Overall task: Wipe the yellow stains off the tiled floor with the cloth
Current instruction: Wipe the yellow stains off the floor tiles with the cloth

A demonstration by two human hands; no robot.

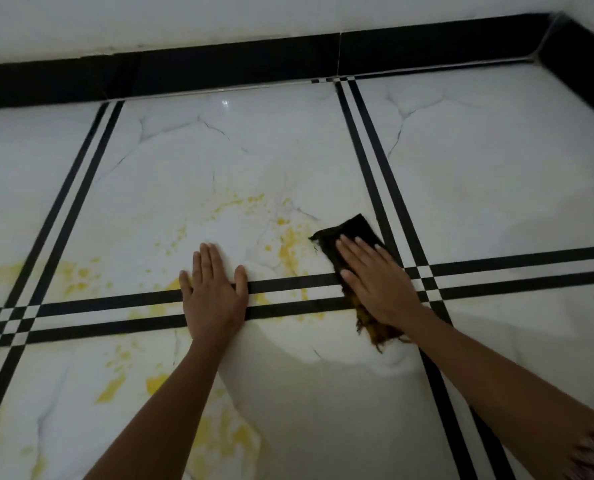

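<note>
**On the tiles, palm flat on the cloth**

Under my right hand [375,278] lies the cloth [352,237], pressed to the floor [479,174] with fingers straight and spread, nothing curled around it. The cloth is dark, nearly black at its far corner, frayed and soaked yellow-brown where it sticks out below my wrist. It sits just beside the crossing of the black stripes [423,275] and covers part of the near pair.

My left hand [214,292] is flat on the floor too, fingers open, holding nothing, its palm across the same stripes.

Between my hands the yellow stains [288,244] show as splashes and specks on the white marbled tile, densest right by the cloth's left edge. More yellow patches lie further left and on the tile nearer me, beside my left forearm. The black skirting [219,67] runs along the wall beyond.
</note>
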